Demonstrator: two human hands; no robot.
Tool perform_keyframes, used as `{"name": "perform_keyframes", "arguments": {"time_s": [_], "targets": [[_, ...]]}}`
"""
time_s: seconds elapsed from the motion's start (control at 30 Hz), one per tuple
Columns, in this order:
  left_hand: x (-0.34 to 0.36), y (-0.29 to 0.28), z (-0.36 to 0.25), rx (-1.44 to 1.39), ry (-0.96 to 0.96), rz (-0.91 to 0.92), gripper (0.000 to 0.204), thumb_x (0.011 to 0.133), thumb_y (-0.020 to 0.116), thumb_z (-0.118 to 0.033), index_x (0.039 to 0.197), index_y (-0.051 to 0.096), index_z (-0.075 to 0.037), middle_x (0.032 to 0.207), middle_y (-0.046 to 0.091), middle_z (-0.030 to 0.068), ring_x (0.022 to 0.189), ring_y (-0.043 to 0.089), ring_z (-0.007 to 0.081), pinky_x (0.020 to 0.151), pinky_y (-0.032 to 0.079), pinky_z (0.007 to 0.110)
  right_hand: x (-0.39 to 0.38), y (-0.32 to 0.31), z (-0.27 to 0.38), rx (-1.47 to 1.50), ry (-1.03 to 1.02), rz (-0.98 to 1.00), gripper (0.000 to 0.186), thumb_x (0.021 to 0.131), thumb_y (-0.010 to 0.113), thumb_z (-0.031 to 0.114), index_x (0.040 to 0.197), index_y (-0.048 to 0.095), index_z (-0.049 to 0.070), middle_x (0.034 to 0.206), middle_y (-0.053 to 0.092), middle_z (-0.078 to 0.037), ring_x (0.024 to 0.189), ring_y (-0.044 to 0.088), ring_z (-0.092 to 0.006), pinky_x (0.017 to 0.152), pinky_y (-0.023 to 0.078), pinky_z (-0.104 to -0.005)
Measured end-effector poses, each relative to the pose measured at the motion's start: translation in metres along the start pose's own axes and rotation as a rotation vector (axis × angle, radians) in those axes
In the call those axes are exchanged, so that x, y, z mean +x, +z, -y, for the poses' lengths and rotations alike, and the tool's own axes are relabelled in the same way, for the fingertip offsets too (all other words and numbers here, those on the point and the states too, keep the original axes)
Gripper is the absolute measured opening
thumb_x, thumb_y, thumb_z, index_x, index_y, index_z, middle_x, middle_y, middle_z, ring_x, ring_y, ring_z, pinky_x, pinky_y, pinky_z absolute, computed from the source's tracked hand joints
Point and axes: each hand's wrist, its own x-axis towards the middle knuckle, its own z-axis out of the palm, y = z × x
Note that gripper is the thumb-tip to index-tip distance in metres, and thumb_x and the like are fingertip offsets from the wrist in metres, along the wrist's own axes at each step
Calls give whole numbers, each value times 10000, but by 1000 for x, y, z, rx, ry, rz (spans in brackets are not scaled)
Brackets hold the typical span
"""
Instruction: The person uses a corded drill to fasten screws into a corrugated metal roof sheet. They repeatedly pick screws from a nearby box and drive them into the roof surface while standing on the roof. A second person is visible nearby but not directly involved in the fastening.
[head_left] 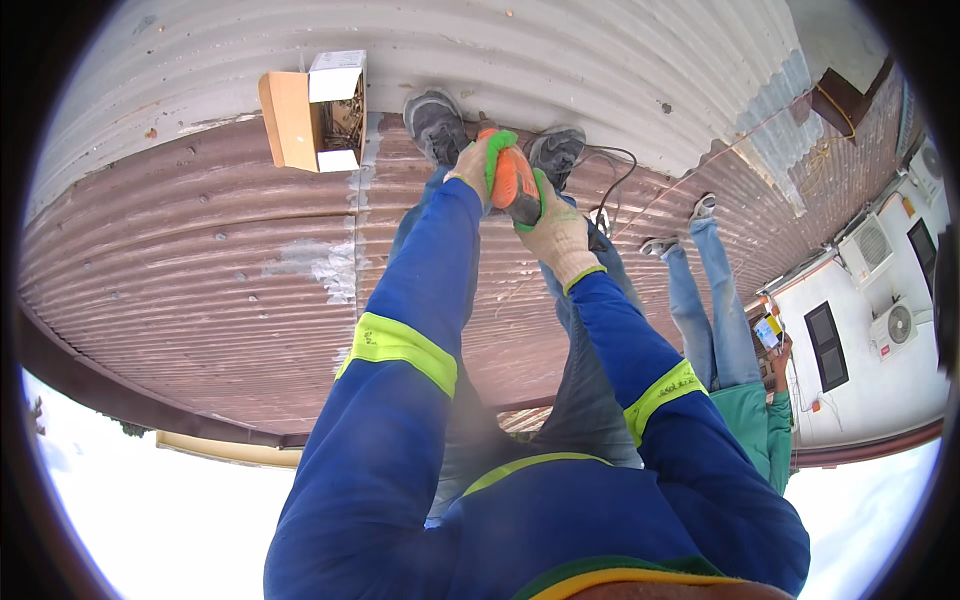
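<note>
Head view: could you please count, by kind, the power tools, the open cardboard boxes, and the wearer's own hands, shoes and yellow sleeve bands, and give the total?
Power tool: 1
Open cardboard box: 1
Left hand and right hand: 2
Left shoe and right shoe: 2
Left sleeve band and right sleeve band: 2
Total: 8

Orange and dark power tool (513, 181), held two-handed, slanted, tip forward

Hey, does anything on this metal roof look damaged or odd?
Yes. The brown corrugated roofing has a pale, ragged patch left of the person's legs, breaking its colour like worn paint or an old repair. Another irregular grey patch marks the roof at upper right. I can't tell whether either is actual damage.
</note>
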Motion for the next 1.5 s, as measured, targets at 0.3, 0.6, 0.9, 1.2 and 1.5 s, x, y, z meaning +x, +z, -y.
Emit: {"name": "perform_keyframes", "arguments": {"time_s": [0.3, 0.6, 0.9, 1.2, 1.5], "targets": [[9, -16, 19, -42, 29, 37, 300, 973, 724, -310, 1055, 741, -22, 977, 754, 103, 886, 717, 227, 843, 578, 372, 9, 2, -14, -133, -93, -48, 1065, 788, 872, 314, 1686, 308, 212, 1214, 740, -187, 1097, 730, -398, 954, 582, -500], [26, -16, 18, -29, 35, 16, 247, 954, 745, -255, 1018, 745, -17, 948, 748, 83, 883, 726, 221, 810, 583, 369, 10, -3, -10, -41, -70, -48, 1061, 792, 870, 324, 1684, 307, 210, 1191, 746, -217, 1097, 730, -412, 946, 584, -504], [1, 2, 7, -61, -14, 16, 231, 979, 724, -264, 1009, 733, -34, 943, 739, 97, 878, 716, 237, 817, 579, 388, 6, -15, -1, -95, -24, 29, 962, 822, 825, 287, 1652, 350, 179, 1291, 728, -151, 1177, 707, -360, 985, 576, -456], [2, -19, -6, 56, 70, 203, 253, 995, 713, -249, 1091, 710, -15, 1012, 738, 101, 920, 709, 240, 861, 583, 374, 3, -10, 21, -98, -19, 27, 965, 846, 805, 293, 1669, 324, 145, 1285, 717, -172, 1178, 707, -362, 984, 574, -455], [49, -42, 27, 424, 422, 191, 234, 1048, 597, -133, 1226, 719, -42, 1080, 748, 107, 991, 710, 228, 898, 576, 353, 6, -20, 12, -115, 11, 42, 1026, 823, 826, 323, 1687, 298, 156, 1282, 727, -167, 1181, 708, -372, 1000, 567, -454]]}}
